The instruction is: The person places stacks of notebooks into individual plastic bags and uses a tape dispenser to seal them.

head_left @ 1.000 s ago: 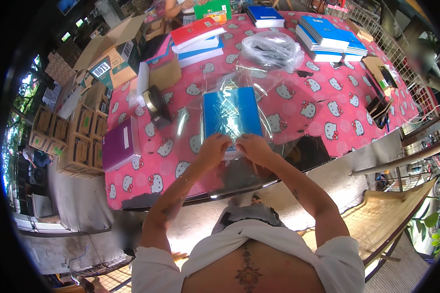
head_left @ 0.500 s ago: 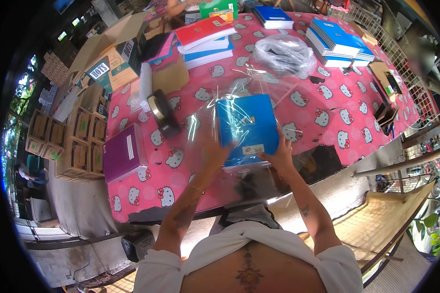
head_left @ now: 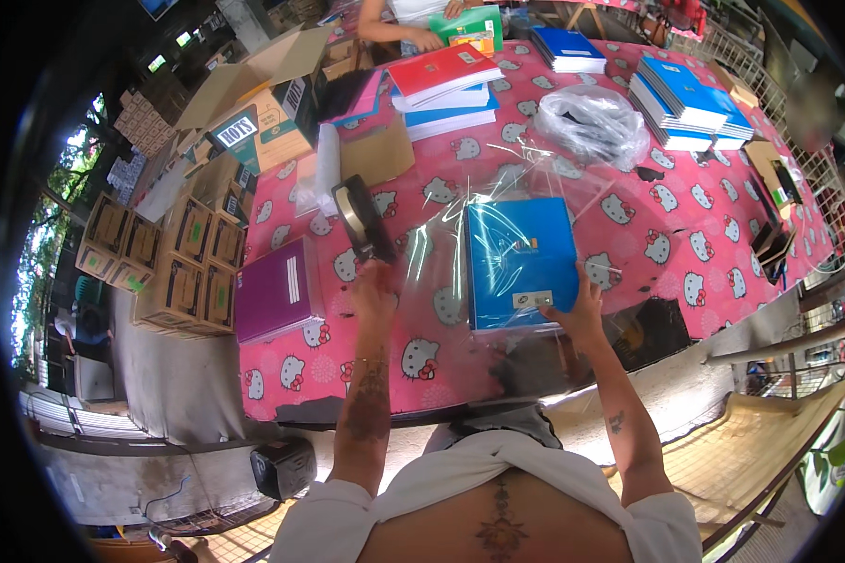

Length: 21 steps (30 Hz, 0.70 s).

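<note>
A blue notebook stack (head_left: pixel 521 253) lies under shiny clear plastic film (head_left: pixel 432 258) near the table's front edge. My right hand (head_left: pixel 582 311) grips its lower right corner, thumb on the cover by a small white label and fingers along the side. At the near end of a black tape dispenser (head_left: pixel 364 220) with a brown roll is my left hand (head_left: pixel 375 293); its fingertips meet the dispenser, but how far they close is blurred. Left of that hand sits a purple notebook stack (head_left: pixel 274 293).
Red (head_left: pixel 444 73) and blue notebooks, a coiled clear plastic bundle (head_left: pixel 591 125) and more blue notebooks (head_left: pixel 683 94) stand farther back. An open carton (head_left: pixel 258 127) is at the far left. Across the pink table (head_left: pixel 441 188), another person's hands (head_left: pixel 428 39) hold a green notebook.
My left hand has left the blue notebooks and moved left to the tape dispenser. My right hand stays on their corner. The whole view has shifted, with things sitting farther right.
</note>
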Available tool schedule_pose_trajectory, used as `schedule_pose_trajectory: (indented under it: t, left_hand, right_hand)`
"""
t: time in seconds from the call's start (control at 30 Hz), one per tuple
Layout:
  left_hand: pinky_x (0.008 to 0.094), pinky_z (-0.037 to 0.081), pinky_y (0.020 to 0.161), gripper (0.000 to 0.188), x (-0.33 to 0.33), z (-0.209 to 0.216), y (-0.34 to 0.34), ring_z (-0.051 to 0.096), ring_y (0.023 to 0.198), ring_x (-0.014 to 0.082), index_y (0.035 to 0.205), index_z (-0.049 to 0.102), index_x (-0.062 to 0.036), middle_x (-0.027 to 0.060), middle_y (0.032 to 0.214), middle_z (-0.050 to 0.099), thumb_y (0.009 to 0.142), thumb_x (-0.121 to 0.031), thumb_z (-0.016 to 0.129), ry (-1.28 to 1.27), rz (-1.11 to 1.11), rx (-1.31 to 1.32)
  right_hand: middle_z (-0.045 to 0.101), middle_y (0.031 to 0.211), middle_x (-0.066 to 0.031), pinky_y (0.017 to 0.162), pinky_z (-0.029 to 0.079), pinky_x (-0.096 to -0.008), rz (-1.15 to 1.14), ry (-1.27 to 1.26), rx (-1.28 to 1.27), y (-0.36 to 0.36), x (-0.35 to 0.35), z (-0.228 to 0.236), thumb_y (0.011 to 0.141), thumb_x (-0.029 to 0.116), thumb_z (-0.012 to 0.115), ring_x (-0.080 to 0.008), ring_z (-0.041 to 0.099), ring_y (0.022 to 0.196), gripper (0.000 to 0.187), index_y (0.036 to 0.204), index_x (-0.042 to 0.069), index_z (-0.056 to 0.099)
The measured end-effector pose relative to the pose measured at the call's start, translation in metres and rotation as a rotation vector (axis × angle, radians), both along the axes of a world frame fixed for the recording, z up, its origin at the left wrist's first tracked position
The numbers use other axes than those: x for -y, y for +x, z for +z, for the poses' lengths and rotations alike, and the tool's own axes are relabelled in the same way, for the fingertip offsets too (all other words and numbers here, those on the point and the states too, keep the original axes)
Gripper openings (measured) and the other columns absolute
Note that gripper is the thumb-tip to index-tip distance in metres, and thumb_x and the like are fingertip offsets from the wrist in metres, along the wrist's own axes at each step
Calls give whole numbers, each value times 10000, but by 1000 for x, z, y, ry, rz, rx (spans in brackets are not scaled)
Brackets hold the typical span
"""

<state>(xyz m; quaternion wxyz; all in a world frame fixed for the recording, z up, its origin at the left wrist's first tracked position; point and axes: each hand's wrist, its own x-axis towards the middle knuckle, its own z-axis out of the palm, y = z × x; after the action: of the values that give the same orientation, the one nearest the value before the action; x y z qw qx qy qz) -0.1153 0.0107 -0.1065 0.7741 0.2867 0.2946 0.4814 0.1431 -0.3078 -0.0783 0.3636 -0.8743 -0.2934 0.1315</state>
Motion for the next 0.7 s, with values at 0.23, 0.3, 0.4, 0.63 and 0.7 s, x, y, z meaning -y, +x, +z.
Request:
schedule_pose_trajectory:
  t: [0.23, 0.3, 0.4, 0.63, 0.7]
  left_hand:
    - [419, 527, 707, 203, -4, 103, 0, 694, 798, 327, 928, 711, -15, 154, 841, 719, 867, -194, 638, 750, -70, -1932]
    - [358, 546, 637, 104, 47, 117, 36, 703, 702, 255, 916, 688, -22, 147, 782, 696, 873, -114, 667, 1327, -310, -1218]
    - [394, 509, 675, 134, 101, 142, 96, 666, 723, 266, 861, 686, -54, 82, 778, 694, 872, -188, 686, 1524, -839, -873]
    - [407, 429, 802, 254, 125, 127, 169, 647, 754, 221, 786, 687, -139, -21, 691, 658, 824, -383, 745, 1962, -1203, -1002]
    - [411, 424, 817, 335, 125, 127, 182, 649, 824, 229, 849, 689, -131, 2, 748, 672, 787, -451, 762, 1897, -1326, -1226]
  right_hand:
    - [384, 1370, -245, 1058, 361, -556, -31, 27, 5, 6, 7, -6, 599, 391, 908, -449, 425, 1239, 1208, 1559, 198, 201]
    - [386, 1366, -234, 1053, 371, -554, -5, 19, 4, 3, 3, -7, 583, 391, 913, -458, 423, 1241, 1213, 1560, 232, 210]
    - [392, 1359, -209, 1039, 386, -560, -24, -9, 3, -2, -3, -3, 566, 395, 916, -458, 426, 1245, 1218, 1557, 268, 219]
    - [395, 1359, -140, 1016, 394, -597, -59, -54, -81, -6, -3, 10, 570, 393, 910, -424, 423, 1273, 1203, 1552, 321, 221]
    - [391, 1361, -135, 1022, 388, -593, -60, -51, -93, -5, -1, 12, 579, 403, 905, -406, 415, 1291, 1197, 1555, 326, 216]
